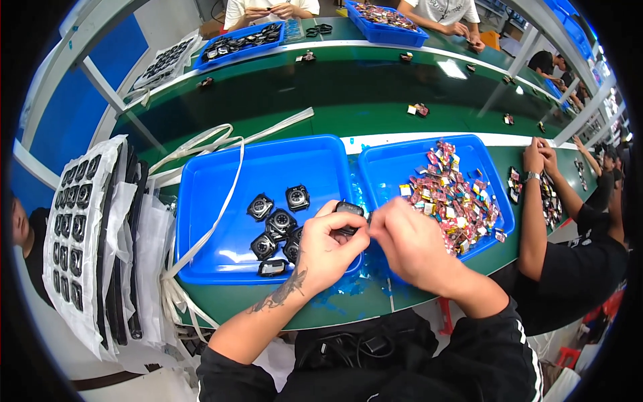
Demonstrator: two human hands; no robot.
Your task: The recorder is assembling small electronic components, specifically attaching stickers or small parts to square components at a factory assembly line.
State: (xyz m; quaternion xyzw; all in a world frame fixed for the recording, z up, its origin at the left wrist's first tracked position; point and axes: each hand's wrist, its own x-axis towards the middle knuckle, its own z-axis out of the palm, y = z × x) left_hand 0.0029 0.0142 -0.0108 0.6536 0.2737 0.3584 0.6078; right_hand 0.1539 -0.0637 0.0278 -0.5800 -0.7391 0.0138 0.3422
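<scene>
In my left hand (327,249) is a black smartwatch case (349,209), held between thumb and fingers over the gap between two blue trays. My right hand (418,249) is beside it, thumb and fingers pinched together close to the case's edge; whatever they grip is hidden. Below and left of my left hand, several black watch cases (280,222) with round centres lie in the left blue tray (214,181). The right blue tray (395,155) carries a heap of small red, white and yellow electronic parts (450,194), partly behind my right hand.
Stacked trays of black cases (84,228) with white liners lean at the left, and pale straps (224,201) trail across the left tray. Beyond runs a green conveyor (362,80) with scattered small parts. A co-worker's arms (534,221) reach in at the right; others sit across.
</scene>
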